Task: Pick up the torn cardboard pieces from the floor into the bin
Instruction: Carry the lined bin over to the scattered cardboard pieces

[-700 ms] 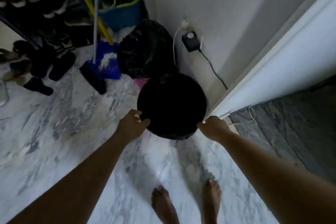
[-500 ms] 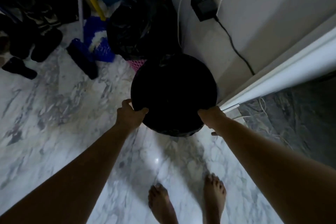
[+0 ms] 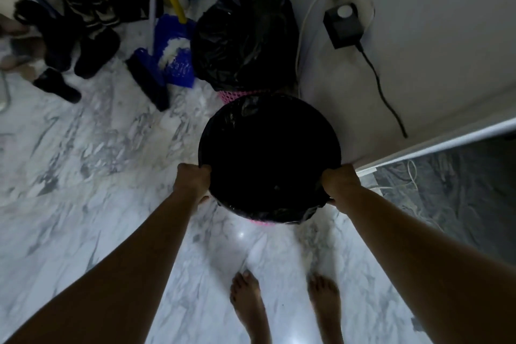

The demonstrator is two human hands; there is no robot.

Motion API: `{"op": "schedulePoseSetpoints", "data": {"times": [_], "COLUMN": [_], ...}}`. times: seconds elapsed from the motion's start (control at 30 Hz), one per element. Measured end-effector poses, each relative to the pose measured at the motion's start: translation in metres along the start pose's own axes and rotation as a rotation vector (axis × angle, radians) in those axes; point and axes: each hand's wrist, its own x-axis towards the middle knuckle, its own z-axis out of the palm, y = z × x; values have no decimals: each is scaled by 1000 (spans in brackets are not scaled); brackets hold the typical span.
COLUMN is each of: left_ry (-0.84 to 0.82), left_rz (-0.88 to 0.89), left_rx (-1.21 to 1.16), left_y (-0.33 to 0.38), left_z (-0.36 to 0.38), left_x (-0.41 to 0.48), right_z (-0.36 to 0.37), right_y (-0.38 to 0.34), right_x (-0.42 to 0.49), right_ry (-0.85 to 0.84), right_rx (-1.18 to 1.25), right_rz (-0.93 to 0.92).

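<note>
The fingers (image 3: 206,168) of the left hand (image 3: 192,183) are curled over the near left rim of the bin (image 3: 269,159), clamped on its edge and the black liner folded over it; the right hand (image 3: 339,184) grips the near right rim the same way, its fingers wrapped down over the edge so that only the knuckles show. Both arms reach forward from the bottom corners, and the person's bare feet stand on the marble floor (image 3: 83,176) just behind the bin. The bin is round, pink mesh under the black liner, and its mouth faces up at the camera; the inside is too dark to tell whether it holds anything. Beyond it a full black rubbish bag (image 3: 245,33) leans by the wall, with a blue dustpan (image 3: 174,50) and a brush to its left, shoes farther left, and a black plug adapter (image 3: 344,26) with its cable on the wall to the right. No torn cardboard pieces can be seen anywhere on the visible floor. As a judgement, the task looks to be at its very start: the bin is being taken in hand, probably to carry it to where the pieces lie, and all the picking up is still to do, unless the pieces are already inside the dark bin, which cannot be told.
</note>
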Motion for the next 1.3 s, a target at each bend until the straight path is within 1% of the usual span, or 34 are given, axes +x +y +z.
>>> {"op": "schedulePoseSetpoints", "data": {"times": [0.1,0.2,0.27,0.33,0.43,0.53,0.67,0.8,0.9,0.93,1.1,1.17,1.23,1.3], "left_ry": [13,49,120,216,327,439,579,718,839,848,892,911,954,967], "left_rz": [-38,-8,9,-14,-105,-158,-257,-318,-379,-405,-479,-492,-510,-556], "left_rx": [-115,-151,-158,-201,-381,-474,-631,-747,-740,-756,-887,-949,-1033,-1105], "left_y": [-12,-29,-47,-70,-122,-197,-303,-401,-468,-490,-608,-637,-644,-674], "left_z": [-56,-112,-151,-192,-256,-312,-373,-424,-455,-466,-503,-513,-527,-540], "left_x": [-50,-121,-171,-224,-303,-371,-452,-528,-575,-588,-621,-627,-639,-629], "right_z": [-15,-26,-28,-27,-13,16,77,145,191,205,263,290,323,361], "right_y": [-20,-41,-54,-63,-70,-58,-19,40,94,112,197,222,246,269], "right_x": [-56,-128,-183,-238,-331,-425,-542,-652,-724,-746,-830,-853,-874,-889], "right_ry": [-17,-75,-133,-203,-307,-416,-523,-640,-716,-740,-835,-862,-877,-889], "right_rx": [-175,-301,-389,-477,-591,-711,-879,-1041,-1092,-1088,-1137,-1177,-1230,-1278], "right_rz": [-104,-229,-335,-418,-540,-665,-854,-1030,-1096,-1109,-1131,-1165,-1224,-1257]}}
